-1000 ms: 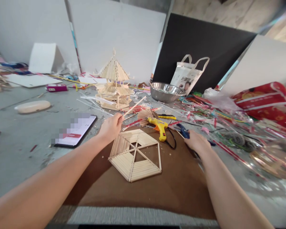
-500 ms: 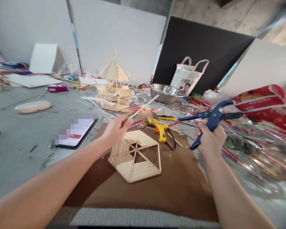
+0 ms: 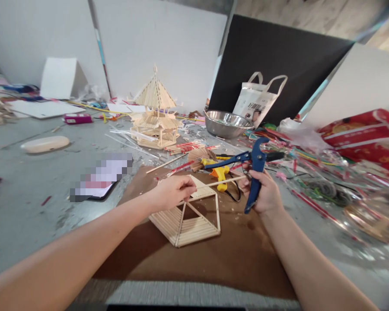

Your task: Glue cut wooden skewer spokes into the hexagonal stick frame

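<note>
My left hand (image 3: pixel 173 191) is closed on one end of a thin wooden stick (image 3: pixel 218 182), above a six-sided wooden stick panel (image 3: pixel 197 229). The hand covers part of that panel, where some sections are filled with sticks and others are gaps. In my right hand (image 3: pixel 266 192) are the handles of a blue pipe cutter (image 3: pixel 256 166), its jaw end pointing up and right. The stick's far end reaches the fingers of my right hand beside the cutter; whether they grip it is unclear. Behind the stick lies a yellow glue gun (image 3: pixel 219 172), partly hidden.
Under the panel is a brown sheet (image 3: pixel 240 255). A stick-built pavilion model (image 3: pixel 155 112) stands at the back, near a metal bowl (image 3: pixel 227 125). To the left are a phone (image 3: pixel 103 179) and a white oval object (image 3: pixel 45 144). Plastic wrappings and a red bag (image 3: pixel 359 129) clutter the right.
My left hand has moved slightly right and down, and the stick has swung from slanting upward to nearly level. My right hand has brought the cutter leftward, up to the stick's end.
</note>
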Action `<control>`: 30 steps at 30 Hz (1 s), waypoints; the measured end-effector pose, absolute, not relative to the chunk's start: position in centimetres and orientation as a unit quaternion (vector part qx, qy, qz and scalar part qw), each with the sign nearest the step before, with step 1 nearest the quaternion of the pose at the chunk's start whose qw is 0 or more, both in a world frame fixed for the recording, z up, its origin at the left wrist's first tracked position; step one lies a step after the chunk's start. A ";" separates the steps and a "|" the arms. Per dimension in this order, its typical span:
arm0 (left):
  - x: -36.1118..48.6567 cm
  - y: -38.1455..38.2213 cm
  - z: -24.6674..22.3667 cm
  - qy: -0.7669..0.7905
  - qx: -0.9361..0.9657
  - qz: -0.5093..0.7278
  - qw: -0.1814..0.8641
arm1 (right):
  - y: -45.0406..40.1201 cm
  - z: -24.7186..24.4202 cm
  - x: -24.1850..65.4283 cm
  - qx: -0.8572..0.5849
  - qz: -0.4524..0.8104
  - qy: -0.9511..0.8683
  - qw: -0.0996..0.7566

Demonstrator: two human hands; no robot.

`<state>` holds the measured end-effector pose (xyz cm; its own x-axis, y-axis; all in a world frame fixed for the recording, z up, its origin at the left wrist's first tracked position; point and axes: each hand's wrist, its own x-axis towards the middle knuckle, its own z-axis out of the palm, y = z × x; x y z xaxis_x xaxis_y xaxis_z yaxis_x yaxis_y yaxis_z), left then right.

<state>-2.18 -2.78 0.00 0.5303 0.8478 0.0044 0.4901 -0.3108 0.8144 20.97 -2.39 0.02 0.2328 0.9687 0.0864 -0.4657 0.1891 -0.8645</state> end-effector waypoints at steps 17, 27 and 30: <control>-1.8 -2.9 0.0 0.372 0.609 0.423 0.558 | -3.1 0.3 21.7 -0.286 0.641 -0.423 0.573; -1.5 -3.6 0.2 0.404 0.723 0.293 0.477 | -4.1 -0.4 19.3 -0.297 0.674 -0.397 0.548; -1.3 -3.7 0.2 0.409 0.757 0.265 0.436 | -4.3 -0.6 19.1 -0.295 0.675 -0.389 0.553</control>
